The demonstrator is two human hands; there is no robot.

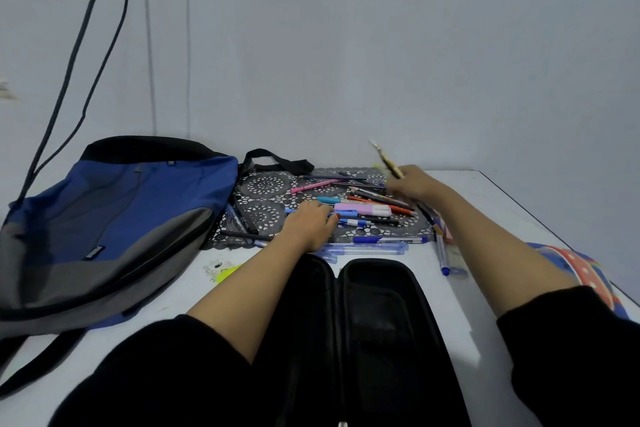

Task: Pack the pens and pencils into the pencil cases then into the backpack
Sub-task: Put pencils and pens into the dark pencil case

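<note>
White table (485,253), barely started | pencil case (381,315) open, looks empty | right hand (419,184) grips pencil (389,161) | left hand (311,227) flat on pens (363,210)

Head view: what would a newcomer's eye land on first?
Probably the heap of pens and pencils on the black lace mat at mid-table, with the right hand holding what looks like a yellowish pencil above it. Next, the blue and grey backpack lying at left and the open black pencil case nearest the camera.

One backpack (114,218), one black pencil case (381,322), two hands (313,225) (417,184)
</note>
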